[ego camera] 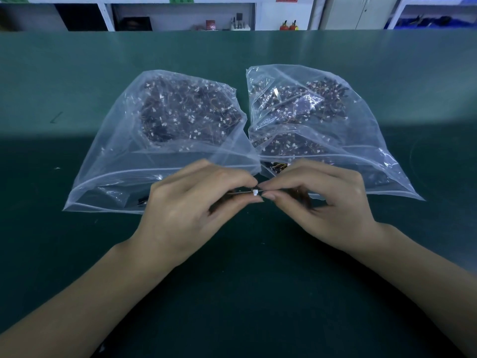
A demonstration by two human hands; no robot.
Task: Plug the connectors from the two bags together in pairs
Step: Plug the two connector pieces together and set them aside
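Observation:
Two clear zip bags lie side by side on the green table, the left bag (pixel 124 140) and the right bag (pixel 361 140), each holding a dark heap of small wired connectors with white plugs. In front of the bag mouths my left hand (pixel 191 210) and my right hand (pixel 325 205) meet fingertip to fingertip. Between them sits a small white connector (pixel 255 193) with dark wires running left under my left fingers. My left hand pinches it. My right thumb and forefinger pinch a piece right against it; that piece is mostly hidden.
The green table (pixel 245 293) stretches wide in front of and beside the bags. A few loose connectors lie at the left bag's mouth (pixel 142 201). White shelving and cabinets stand beyond the table's far edge (pixel 232 31).

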